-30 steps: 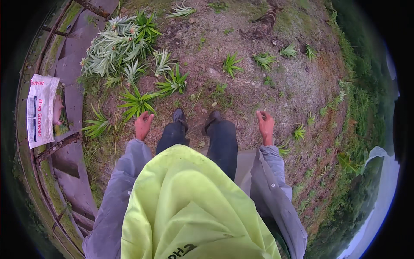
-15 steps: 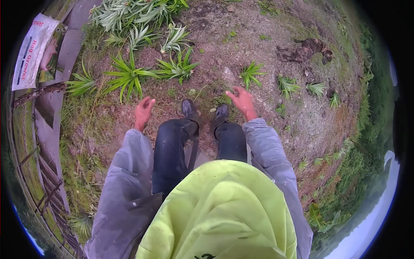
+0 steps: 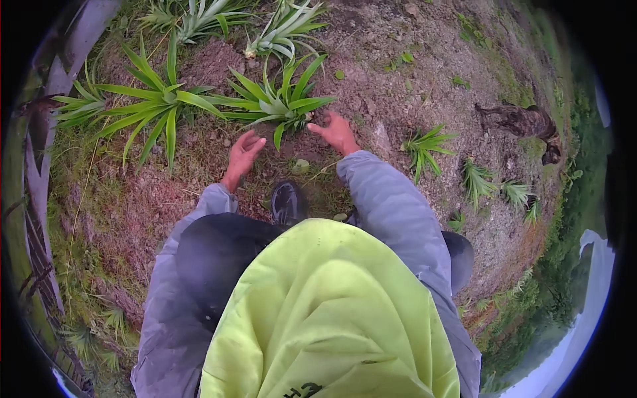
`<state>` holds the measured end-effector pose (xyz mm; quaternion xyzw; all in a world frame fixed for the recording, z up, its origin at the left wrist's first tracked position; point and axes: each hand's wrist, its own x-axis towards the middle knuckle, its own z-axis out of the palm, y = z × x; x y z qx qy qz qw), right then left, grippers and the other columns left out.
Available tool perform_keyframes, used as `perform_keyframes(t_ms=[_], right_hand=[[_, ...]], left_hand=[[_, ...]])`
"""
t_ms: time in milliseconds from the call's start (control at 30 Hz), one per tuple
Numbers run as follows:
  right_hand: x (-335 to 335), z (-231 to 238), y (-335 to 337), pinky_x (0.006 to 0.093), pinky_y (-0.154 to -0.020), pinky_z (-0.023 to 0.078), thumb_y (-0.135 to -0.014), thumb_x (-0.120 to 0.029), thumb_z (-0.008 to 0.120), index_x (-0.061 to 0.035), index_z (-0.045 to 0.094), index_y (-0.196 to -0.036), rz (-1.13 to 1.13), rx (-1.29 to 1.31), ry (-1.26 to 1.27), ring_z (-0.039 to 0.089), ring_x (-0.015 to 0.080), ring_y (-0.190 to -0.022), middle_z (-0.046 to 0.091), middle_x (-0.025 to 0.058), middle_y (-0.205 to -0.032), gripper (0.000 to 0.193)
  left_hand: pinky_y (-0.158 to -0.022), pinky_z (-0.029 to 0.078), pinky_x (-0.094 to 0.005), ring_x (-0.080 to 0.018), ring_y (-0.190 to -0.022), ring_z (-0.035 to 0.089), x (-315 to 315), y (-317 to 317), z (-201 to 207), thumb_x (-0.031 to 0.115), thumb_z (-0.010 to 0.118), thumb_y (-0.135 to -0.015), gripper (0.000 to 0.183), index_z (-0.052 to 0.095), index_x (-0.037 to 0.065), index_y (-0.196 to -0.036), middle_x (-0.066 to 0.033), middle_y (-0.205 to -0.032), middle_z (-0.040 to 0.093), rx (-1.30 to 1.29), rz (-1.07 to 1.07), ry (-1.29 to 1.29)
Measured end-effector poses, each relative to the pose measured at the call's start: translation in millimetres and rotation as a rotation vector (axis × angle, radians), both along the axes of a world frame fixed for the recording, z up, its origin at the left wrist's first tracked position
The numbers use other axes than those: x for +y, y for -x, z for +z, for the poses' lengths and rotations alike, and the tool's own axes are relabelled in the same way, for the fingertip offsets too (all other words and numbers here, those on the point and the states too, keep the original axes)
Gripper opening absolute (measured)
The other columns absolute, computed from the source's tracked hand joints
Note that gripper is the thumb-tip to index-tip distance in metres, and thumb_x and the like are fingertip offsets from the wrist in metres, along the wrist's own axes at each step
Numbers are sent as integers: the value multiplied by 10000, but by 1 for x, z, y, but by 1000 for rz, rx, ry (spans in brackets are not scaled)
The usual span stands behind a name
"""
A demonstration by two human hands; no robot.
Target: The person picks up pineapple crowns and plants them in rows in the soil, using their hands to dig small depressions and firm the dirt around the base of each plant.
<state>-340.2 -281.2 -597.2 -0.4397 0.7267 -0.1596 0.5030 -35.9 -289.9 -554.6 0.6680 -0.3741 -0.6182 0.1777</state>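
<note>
A green pineapple plant (image 3: pixel 277 105) with long pointed leaves stands in the reddish soil just ahead of my boot. My right hand (image 3: pixel 337 132) is beside the plant's right side, thumb and fingers apart, its fingertips close to the lower leaves; I cannot tell whether they touch. Nearer to me and to the left, my left hand (image 3: pixel 244 154) hangs above the ground with its fingers spread and slightly curled. Neither hand holds anything. A larger pineapple plant (image 3: pixel 167 99) spreads its leaves to the left.
Pulled pineapple plants (image 3: pixel 282 30) lie at the far side. Smaller plants (image 3: pixel 424 147) stand on the sloping soil to the right. A brindle dog (image 3: pixel 527 124) is at the far right. Boards (image 3: pixel 73 60) and a rail run along the left edge. My boot (image 3: pixel 288 202) is below my hands.
I have crouched lower, knees bent outward, and the plants now appear closer. Both hands have reached forward, the right one moving in toward the middle pineapple plant.
</note>
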Motion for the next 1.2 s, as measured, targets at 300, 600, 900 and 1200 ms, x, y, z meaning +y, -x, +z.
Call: perform_keyframes(t_ms=[300, 600, 900, 1200], right_hand=[[-28, -85, -58, 442, -919, 543, -864, -331, 796, -50, 751, -1110, -307, -270, 230, 718, 365, -1039, 762, 192, -1055, 377], [-10, -93, -54, 398, -733, 637, -977, -120, 674, 9, 678, -1116, -497, -432, 168, 729, 261, -922, 708, 146, -1050, 190], [-19, -43, -7, 364, -742, 679, -1003, -97, 653, 76, 618, -1134, -494, -723, 127, 723, 263, -926, 672, 150, -1097, 220], [-41, 42, 24, 382, -772, 670, -969, -217, 733, 47, 591, -1203, -263, -715, 83, 721, 290, -953, 674, 161, -1120, 381]], left_hand=[[-1058, 513, -376, -277, -1255, 620, -30, 30, -91, 132, 841, -872, 715, 415, -79, -1407, -234, -1395, 587, 297, 210, 215], [-921, 572, -360, -243, -1093, 677, -48, 66, -82, 105, 898, -797, 707, 448, -43, -1322, -172, -1248, 661, 315, 250, 273], [-886, 565, -326, -194, -1020, 696, -52, 71, -53, 228, 898, -814, 665, 555, -42, -1316, -143, -1202, 699, 174, 228, 224], [-738, 623, -313, -218, -933, 728, -63, 78, -9, 300, 890, -819, 662, 584, -84, -1263, -148, -1139, 720, 132, 253, 305]])
